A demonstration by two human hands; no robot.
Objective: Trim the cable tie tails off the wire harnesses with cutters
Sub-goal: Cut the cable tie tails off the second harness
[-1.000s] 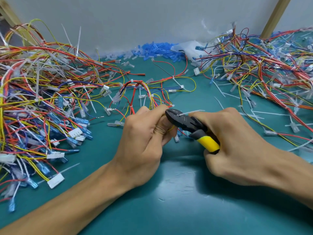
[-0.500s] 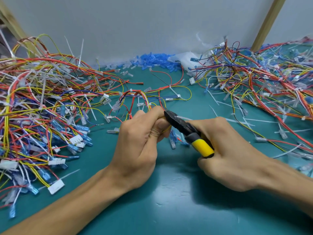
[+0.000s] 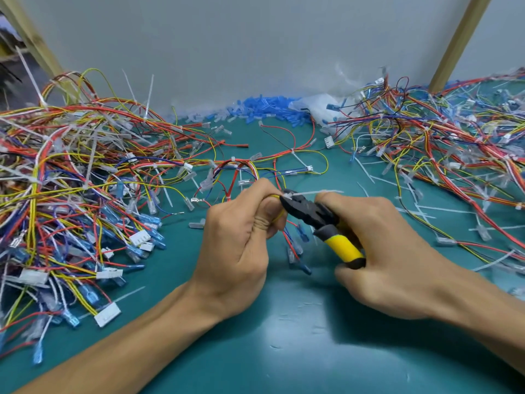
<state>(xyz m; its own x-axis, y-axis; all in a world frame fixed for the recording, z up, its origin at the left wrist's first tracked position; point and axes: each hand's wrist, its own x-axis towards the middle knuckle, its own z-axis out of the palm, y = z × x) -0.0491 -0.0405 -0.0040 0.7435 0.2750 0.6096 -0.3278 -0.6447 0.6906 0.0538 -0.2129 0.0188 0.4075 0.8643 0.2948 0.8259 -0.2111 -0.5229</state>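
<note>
Snipping at a white plastic cable tie tail (image 3: 318, 192), centre of a teal table (image 3: 284, 351).

Pinching a thin harness of yellow, red and blue wires (image 3: 301, 234) in the curled left hand (image 3: 235, 245), thumb pressed over it, forearm reaching in from 7 o'clock. Gripping black-headed, yellow-handled cutters (image 3: 311, 215) in the right hand (image 3: 383, 251), fingers wrapped round the handles, forearm entering from 4 o'clock, nose aimed at 10 o'clock and touching the tail's root. Working between tangled harness heaps at 9 o'clock (image 3: 71, 194) and 2 o'clock (image 3: 454, 155).
</note>
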